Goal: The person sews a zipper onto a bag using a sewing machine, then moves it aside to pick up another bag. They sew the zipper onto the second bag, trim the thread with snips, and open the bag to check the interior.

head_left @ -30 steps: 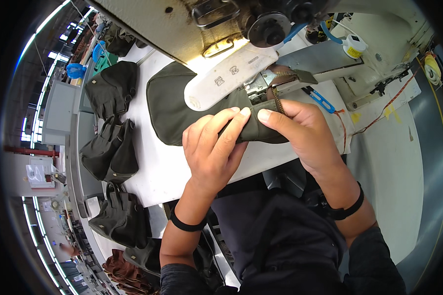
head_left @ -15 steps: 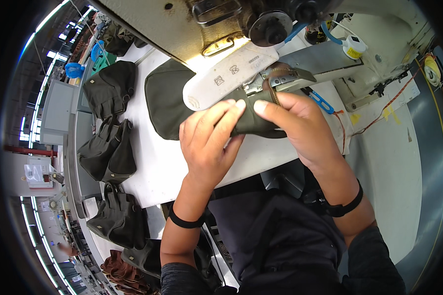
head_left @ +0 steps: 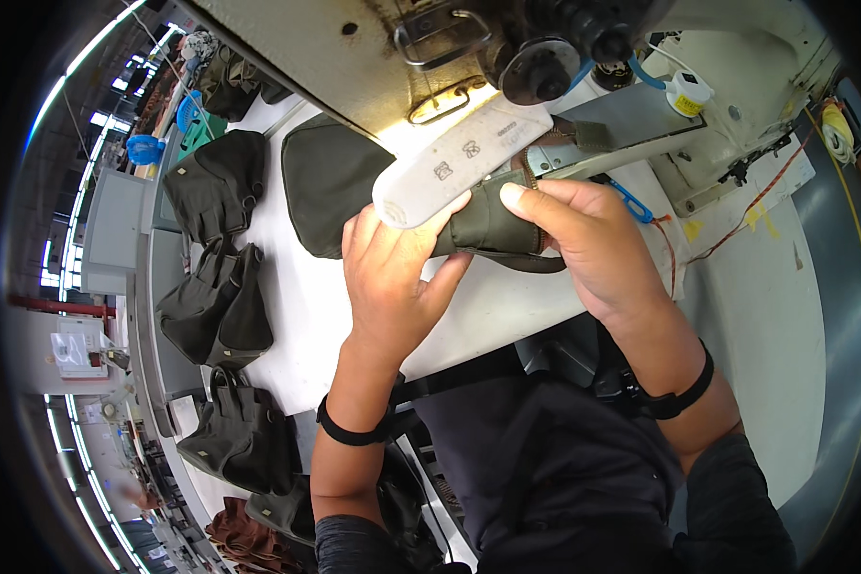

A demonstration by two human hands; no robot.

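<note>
My right hand (head_left: 593,249) pinches an olive fabric piece (head_left: 488,216) beside its brown zipper (head_left: 534,176), thumb on top, on the bed of a sewing machine (head_left: 306,57). My left hand (head_left: 397,277) rests on the same piece, fingers closed together, their tips at the lower edge of the long white guard (head_left: 464,153) over the needle area, which hides what lies under it. The piece's wide dark green panel (head_left: 320,187) spreads to the left. A blue-handled cutting tool (head_left: 631,203) lies just right of my right hand.
Several dark green bags (head_left: 210,297) line the left side of the white table (head_left: 478,325). A brown heap (head_left: 234,531) sits below them. Blue containers (head_left: 145,148) stand at far left. A white device (head_left: 689,93) with a blue tube sits on the machine's right.
My left hand has moved left, its fingers slipping up against the guard. My right hand and the piece have moved slightly up. The view has shifted a little.
</note>
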